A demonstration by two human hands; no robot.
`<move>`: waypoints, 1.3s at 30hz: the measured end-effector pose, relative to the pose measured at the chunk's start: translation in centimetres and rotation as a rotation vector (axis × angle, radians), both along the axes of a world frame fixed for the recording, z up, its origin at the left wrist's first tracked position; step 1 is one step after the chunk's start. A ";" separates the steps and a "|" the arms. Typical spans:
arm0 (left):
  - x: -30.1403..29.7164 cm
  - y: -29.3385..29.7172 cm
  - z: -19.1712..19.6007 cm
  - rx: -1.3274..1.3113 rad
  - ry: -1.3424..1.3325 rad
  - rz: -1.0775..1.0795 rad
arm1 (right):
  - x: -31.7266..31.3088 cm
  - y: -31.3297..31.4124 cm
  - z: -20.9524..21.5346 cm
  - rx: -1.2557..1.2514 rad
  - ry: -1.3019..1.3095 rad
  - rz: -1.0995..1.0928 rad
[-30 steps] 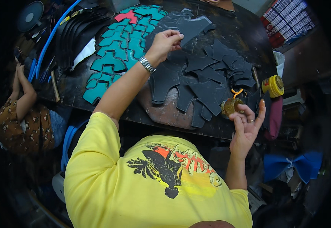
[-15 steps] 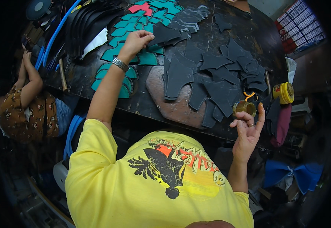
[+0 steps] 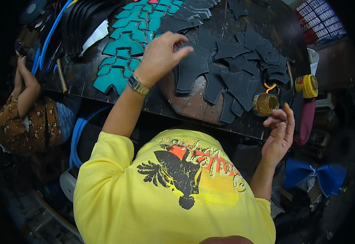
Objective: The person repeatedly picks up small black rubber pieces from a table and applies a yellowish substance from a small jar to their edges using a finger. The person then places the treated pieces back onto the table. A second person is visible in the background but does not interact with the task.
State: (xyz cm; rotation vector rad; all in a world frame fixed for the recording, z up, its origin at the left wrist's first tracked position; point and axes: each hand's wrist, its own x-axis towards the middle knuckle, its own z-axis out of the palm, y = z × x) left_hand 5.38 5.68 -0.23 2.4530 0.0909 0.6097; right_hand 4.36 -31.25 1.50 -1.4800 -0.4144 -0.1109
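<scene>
My left hand [image 3: 163, 57], with a metal watch at the wrist, hovers over the edge of the black cut pieces, thumb and fingers apart and nothing between them. Below its fingertips lies a dark, bone-shaped flat piece [image 3: 193, 67] on a worn brown slab [image 3: 189, 105]. Overlapping rows of green-faced pieces [image 3: 124, 40] lie to its left, and a black piece [image 3: 173, 24] rests beside them. My right hand [image 3: 279, 134] is raised at the table's front edge, index finger extended with a brownish tip, the others loosely bent, holding nothing. Close to it stands an open glass jar [image 3: 266, 104] with a yellowish coating.
More black pieces [image 3: 242, 73] are heaped in the middle of the dark table. A yellow tub [image 3: 306, 86] and orange scissor-like handles [image 3: 270, 87] are by the jar. Black sheets [image 3: 84, 28] are stacked far left. Another person [image 3: 31, 118] is at the left.
My left hand has let go of a black piece beside the green rows and come back nearer and to the right. My right hand has shifted slightly right, away from the jar.
</scene>
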 end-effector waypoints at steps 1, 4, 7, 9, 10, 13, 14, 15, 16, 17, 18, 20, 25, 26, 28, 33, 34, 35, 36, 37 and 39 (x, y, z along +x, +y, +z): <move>-0.7 -0.6 -0.1 0.054 0.152 -0.003 | 0.3 -0.4 0.1 -0.065 -0.076 -0.060; -2.0 -1.8 -0.9 0.174 0.143 0.040 | 2.0 -1.9 1.0 -0.287 -0.215 -0.201; -2.2 -1.4 -1.6 0.229 0.147 0.014 | 3.7 -3.5 1.8 -0.537 -0.243 -0.191; -1.9 -0.9 -2.0 0.244 0.152 -0.014 | 4.7 -4.2 2.0 -0.676 -0.250 -0.169; -1.8 -0.8 -2.1 0.233 0.128 -0.003 | 5.2 -4.3 1.9 -0.726 -0.241 -0.154; -1.6 -0.7 -2.1 0.266 0.157 -0.033 | 6.6 -4.2 2.3 -1.000 -0.376 -0.097; -1.6 -0.8 -2.0 0.240 0.196 -0.040 | 6.8 -3.9 2.4 -1.060 -0.397 -0.067; -1.6 -0.8 -1.9 0.217 0.226 -0.052 | 6.9 -3.5 2.5 -1.153 -0.421 -0.055; -1.5 -0.9 -1.7 0.193 0.241 -0.061 | 7.0 -3.1 2.6 -1.245 -0.450 -0.041; -1.5 -0.9 -1.6 0.149 0.262 -0.061 | 7.1 -2.5 2.6 -1.325 -0.510 -0.025; -1.4 -0.9 -1.4 0.103 0.270 -0.064 | 7.2 -1.9 2.5 -1.376 -0.477 -0.006; -1.0 -1.2 -1.3 -0.002 0.314 -0.065 | 7.3 -1.1 2.6 -1.478 -0.463 0.015; -1.4 -1.7 -1.2 -0.288 0.259 -0.050 | 6.0 -0.9 2.7 -1.040 -0.522 -0.201; -1.6 -2.0 -1.3 -0.354 0.263 -0.024 | 5.2 -0.9 2.6 -1.020 -0.516 -0.267; -2.3 -2.2 -1.2 -0.572 0.198 -0.080 | 3.7 -1.0 2.2 -0.965 -0.523 -0.395; -2.7 -3.2 -0.2 -0.850 0.033 -0.143 | 0.7 -1.3 1.8 -1.228 -0.552 -0.387; -2.9 -3.2 0.3 -0.855 0.082 -0.109 | 0.2 -1.4 2.0 -1.240 -0.577 -0.389; -3.0 -3.8 0.5 -0.902 0.009 -0.205 | -0.1 -1.4 2.2 -1.247 -0.596 -0.394; -2.9 -4.5 0.7 -0.976 0.038 -0.239 | -0.4 -1.4 2.5 -1.099 -0.556 -0.371; -2.9 -5.2 0.9 -1.048 0.049 -0.274 | -0.8 -1.3 2.7 -0.947 -0.509 -0.349; -2.9 -7.0 1.0 -1.153 0.120 -0.324 | -1.2 -0.6 3.1 -0.599 -0.460 -0.315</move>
